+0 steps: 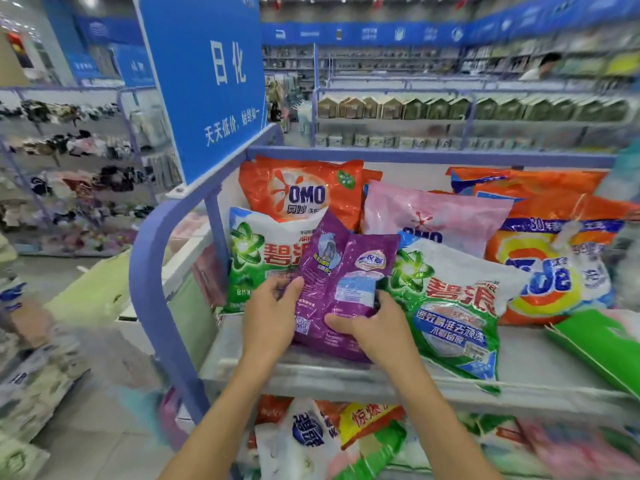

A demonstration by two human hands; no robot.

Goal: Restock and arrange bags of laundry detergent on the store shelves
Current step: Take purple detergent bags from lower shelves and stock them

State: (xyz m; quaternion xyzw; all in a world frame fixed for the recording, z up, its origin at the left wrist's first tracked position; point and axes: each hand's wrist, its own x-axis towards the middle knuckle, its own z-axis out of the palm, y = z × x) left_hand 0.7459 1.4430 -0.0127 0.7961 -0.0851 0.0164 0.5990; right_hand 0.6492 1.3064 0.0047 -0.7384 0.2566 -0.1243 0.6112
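A purple detergent bag (341, 282) stands tilted on the top shelf (381, 379), near its front edge. My left hand (272, 317) grips its left side, thumb on the front. My right hand (374, 323) holds its lower right part, thumb across the front. Behind it lean a green-and-white bag (256, 258) and an orange OMO bag (301, 192). To the right lie a pink OMO bag (436, 216), a second green-and-white bag (450, 306) and an orange Tide bag (554, 261).
A blue sign (207, 81) rises at the shelf's left end on a purple rail (152, 271). A green package (602, 344) lies at the far right. More bags (332, 434) fill the lower shelf. An aisle and other racks lie left and behind.
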